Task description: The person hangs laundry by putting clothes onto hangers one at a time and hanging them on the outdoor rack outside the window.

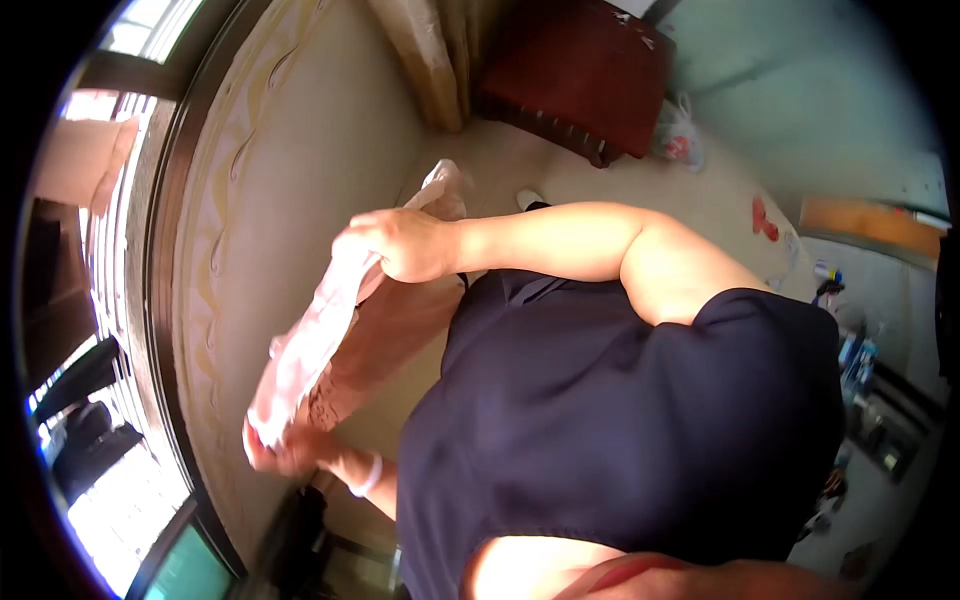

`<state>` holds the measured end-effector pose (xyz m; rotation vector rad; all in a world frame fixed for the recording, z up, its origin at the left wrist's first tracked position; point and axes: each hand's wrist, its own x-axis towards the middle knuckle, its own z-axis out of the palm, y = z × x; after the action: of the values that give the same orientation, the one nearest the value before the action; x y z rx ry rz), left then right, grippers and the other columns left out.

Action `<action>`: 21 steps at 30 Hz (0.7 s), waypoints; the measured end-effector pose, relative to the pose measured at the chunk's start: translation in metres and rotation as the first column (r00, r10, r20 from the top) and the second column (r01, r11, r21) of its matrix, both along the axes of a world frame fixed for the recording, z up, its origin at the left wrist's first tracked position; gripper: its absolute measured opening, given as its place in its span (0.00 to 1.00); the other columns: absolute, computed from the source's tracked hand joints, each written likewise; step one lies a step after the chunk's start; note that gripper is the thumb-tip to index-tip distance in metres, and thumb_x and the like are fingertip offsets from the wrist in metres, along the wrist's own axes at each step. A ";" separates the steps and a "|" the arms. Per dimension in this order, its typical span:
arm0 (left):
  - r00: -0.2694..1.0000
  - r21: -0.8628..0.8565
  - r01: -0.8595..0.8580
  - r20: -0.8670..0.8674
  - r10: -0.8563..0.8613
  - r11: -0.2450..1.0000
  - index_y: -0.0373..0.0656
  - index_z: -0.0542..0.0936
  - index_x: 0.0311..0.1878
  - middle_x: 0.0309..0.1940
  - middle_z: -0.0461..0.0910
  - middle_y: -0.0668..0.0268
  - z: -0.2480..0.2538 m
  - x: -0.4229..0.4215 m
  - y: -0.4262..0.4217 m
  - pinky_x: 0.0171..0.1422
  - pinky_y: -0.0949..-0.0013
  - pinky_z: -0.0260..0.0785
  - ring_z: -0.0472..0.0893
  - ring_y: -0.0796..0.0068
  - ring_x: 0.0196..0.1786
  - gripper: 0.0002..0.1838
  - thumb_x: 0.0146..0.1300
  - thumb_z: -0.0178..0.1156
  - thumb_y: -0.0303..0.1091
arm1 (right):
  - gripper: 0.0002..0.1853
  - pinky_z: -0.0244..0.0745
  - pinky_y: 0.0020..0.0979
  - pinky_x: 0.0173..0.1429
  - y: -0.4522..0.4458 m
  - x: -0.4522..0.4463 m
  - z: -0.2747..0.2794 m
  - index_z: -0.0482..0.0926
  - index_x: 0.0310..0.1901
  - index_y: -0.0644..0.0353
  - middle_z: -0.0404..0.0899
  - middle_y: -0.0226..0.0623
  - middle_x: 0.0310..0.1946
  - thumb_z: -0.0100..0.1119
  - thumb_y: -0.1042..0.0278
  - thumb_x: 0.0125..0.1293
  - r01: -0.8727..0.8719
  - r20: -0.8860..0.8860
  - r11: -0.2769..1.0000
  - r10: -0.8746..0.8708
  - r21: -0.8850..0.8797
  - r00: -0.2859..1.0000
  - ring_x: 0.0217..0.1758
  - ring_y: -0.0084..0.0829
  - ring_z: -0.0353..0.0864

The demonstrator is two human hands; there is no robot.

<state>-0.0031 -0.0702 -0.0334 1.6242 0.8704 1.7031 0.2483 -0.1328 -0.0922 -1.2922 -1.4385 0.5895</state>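
Note:
A pale pink cloth (pixel 345 345) is stretched between my two hands, with some darker patterned trim along its lower part. I cannot tell whether it is a garment. My right hand (pixel 405 243) is closed round its upper edge, and a bunched end sticks out beyond the knuckles. Lower down, my left hand (pixel 285 450) grips the opposite end; it is slightly blurred, and a pale band (pixel 370 475) circles its wrist. The cloth hangs in front of my dark shirt (pixel 620 420).
A window with bars (pixel 130 420) and dark hanging items runs along the left. At the back stands a dark red covered table (pixel 580 75), a plastic bag (pixel 682 140) beside it. Various small items lie along the right side.

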 end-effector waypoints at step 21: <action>0.657 -0.724 -0.034 0.503 0.561 0.689 0.41 0.71 0.31 0.26 0.73 0.68 -0.016 0.091 -0.156 0.32 0.72 0.70 0.74 0.77 0.26 0.08 0.54 0.53 0.16 | 0.02 0.67 0.19 0.35 0.126 0.124 -0.006 0.75 0.33 0.65 0.71 0.24 0.25 0.55 0.76 0.63 -0.570 0.089 0.803 0.589 -0.174 0.803 0.29 0.15 0.68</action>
<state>0.0877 -0.2266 -0.0489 0.2601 1.2084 1.7277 0.3722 -0.0071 -0.0979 -0.9916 -1.9614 1.0385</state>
